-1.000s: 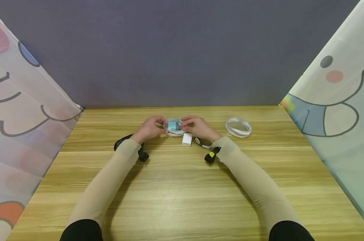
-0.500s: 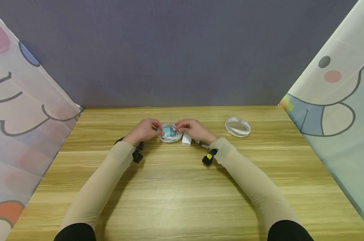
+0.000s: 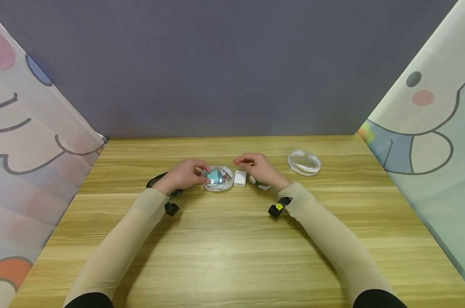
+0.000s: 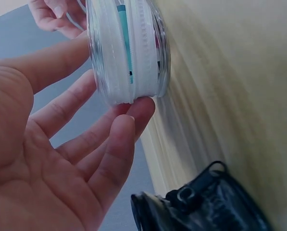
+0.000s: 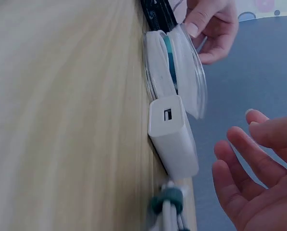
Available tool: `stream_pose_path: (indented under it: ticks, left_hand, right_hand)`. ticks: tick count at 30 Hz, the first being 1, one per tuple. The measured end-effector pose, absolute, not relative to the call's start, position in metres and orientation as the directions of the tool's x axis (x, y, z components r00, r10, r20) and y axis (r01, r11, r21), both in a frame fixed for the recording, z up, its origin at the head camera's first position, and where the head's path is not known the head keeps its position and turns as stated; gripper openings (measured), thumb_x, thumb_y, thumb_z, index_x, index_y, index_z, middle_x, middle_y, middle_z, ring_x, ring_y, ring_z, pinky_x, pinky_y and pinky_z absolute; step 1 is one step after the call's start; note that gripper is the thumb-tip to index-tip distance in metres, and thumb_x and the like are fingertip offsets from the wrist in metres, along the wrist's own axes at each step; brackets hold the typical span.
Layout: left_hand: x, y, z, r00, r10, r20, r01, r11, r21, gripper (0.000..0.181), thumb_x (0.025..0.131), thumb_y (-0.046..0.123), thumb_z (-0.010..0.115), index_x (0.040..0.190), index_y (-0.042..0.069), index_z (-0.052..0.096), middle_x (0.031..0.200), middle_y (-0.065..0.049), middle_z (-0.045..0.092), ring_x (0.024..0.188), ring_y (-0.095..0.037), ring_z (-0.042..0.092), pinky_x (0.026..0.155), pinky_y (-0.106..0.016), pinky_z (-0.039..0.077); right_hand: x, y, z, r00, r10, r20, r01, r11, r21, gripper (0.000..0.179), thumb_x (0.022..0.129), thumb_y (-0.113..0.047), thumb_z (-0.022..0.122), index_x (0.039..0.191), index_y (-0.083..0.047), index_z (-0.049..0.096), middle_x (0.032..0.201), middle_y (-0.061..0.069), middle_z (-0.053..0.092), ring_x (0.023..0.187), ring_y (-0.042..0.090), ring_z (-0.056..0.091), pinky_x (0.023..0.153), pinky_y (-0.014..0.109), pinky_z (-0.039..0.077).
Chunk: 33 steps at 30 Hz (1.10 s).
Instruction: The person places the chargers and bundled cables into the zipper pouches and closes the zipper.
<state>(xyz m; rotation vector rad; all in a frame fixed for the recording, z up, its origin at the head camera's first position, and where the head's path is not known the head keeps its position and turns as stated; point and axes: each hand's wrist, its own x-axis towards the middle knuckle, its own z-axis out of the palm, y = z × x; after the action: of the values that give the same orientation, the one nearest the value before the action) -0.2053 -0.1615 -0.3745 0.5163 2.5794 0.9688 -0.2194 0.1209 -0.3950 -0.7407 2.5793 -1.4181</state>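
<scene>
My left hand holds the left rim of a round clear plastic case with a white zip band. In the left wrist view its fingers rest against the face and edge of the case, and something teal shows inside. My right hand hovers just behind and right of a white USB charger; its fingers are loosely bent and hold nothing. The charger stands beside the case, its USB port visible in the right wrist view. A white cable with a green tie lies near the right wrist, partly hidden.
A second round clear case with white bands lies at the back right of the wooden table. A black pouch sits left of the left hand, partly hidden by that wrist. A grey panel closes the back.
The case has come nearer the front and slightly left, in the left hand. My right hand, at the case earlier, has moved off it to the right.
</scene>
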Motion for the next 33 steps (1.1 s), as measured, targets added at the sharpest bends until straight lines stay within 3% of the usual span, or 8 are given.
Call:
stream_pose_path:
  ticks: [4, 7, 12, 17, 26, 33]
  left_hand:
    - [-0.197, -0.163, -0.377, -0.867, 0.466, -0.178, 0.236, 0.697, 0.677, 0.022, 0.089, 0.029, 0.077, 0.109, 0.021, 0.07, 0.113, -0.005, 0.065, 0.093, -0.022, 0.063, 0.069, -0.036, 0.05]
    - [-0.19, -0.163, -0.381, -0.856, 0.492, -0.159, 0.266, 0.682, 0.681, 0.023, 0.088, 0.029, 0.078, 0.108, 0.022, 0.07, 0.107, -0.002, 0.066, 0.092, -0.02, 0.063, 0.074, -0.037, 0.05]
    - [-0.179, -0.161, -0.387, -0.846, 0.517, -0.129, 0.296, 0.657, 0.693, 0.026, 0.087, 0.027, 0.079, 0.111, 0.021, 0.07, 0.119, -0.003, 0.065, 0.106, -0.023, 0.064, 0.084, -0.04, 0.053]
    - [-0.17, -0.155, -0.389, -0.845, 0.521, -0.121, 0.301, 0.649, 0.699, 0.029, 0.087, 0.027, 0.079, 0.114, 0.021, 0.07, 0.122, -0.005, 0.066, 0.109, -0.024, 0.064, 0.086, -0.042, 0.054]
    - [-0.16, -0.137, -0.396, -0.8, 0.593, -0.087, 0.351, 0.581, 0.735, 0.031, 0.088, 0.029, 0.078, 0.116, 0.019, 0.068, 0.121, -0.005, 0.065, 0.105, -0.021, 0.064, 0.09, -0.042, 0.051]
    - [-0.157, -0.121, -0.397, -0.809, 0.578, -0.104, 0.321, 0.583, 0.746, 0.032, 0.087, 0.031, 0.079, 0.116, 0.021, 0.069, 0.12, -0.001, 0.066, 0.105, -0.017, 0.063, 0.09, -0.039, 0.051]
  right_hand:
    - [-0.206, 0.135, -0.394, -0.874, -0.466, 0.134, -0.368, 0.458, -0.809, 0.02, 0.101, -0.009, 0.058, 0.114, 0.0, 0.071, 0.112, 0.009, 0.07, 0.098, 0.022, 0.066, 0.083, 0.037, 0.053]
    - [-0.196, 0.145, -0.396, -0.87, -0.476, 0.127, -0.375, 0.473, -0.797, 0.019, 0.101, -0.008, 0.058, 0.112, -0.003, 0.072, 0.11, 0.008, 0.071, 0.093, 0.019, 0.064, 0.078, 0.034, 0.052]
    - [-0.174, 0.158, -0.398, -0.866, -0.487, 0.113, -0.366, 0.463, -0.807, 0.017, 0.1, -0.007, 0.059, 0.112, -0.003, 0.071, 0.107, 0.011, 0.071, 0.094, 0.021, 0.065, 0.08, 0.033, 0.053]
    - [-0.156, 0.165, -0.406, -0.853, -0.514, 0.089, -0.355, 0.446, -0.822, 0.017, 0.099, -0.006, 0.06, 0.113, -0.002, 0.069, 0.104, 0.009, 0.072, 0.096, 0.02, 0.068, 0.085, 0.032, 0.054]
    - [-0.141, 0.169, -0.42, -0.828, -0.561, 0.022, -0.293, 0.398, -0.87, 0.031, 0.097, -0.001, 0.061, 0.128, 0.003, 0.062, 0.113, 0.012, 0.07, 0.099, 0.022, 0.069, 0.089, 0.029, 0.053]
    - [-0.144, 0.17, -0.423, -0.839, -0.544, -0.002, -0.259, 0.402, -0.878, 0.041, 0.095, -0.001, 0.064, 0.136, 0.001, 0.058, 0.125, 0.014, 0.065, 0.101, 0.023, 0.066, 0.086, 0.028, 0.053]
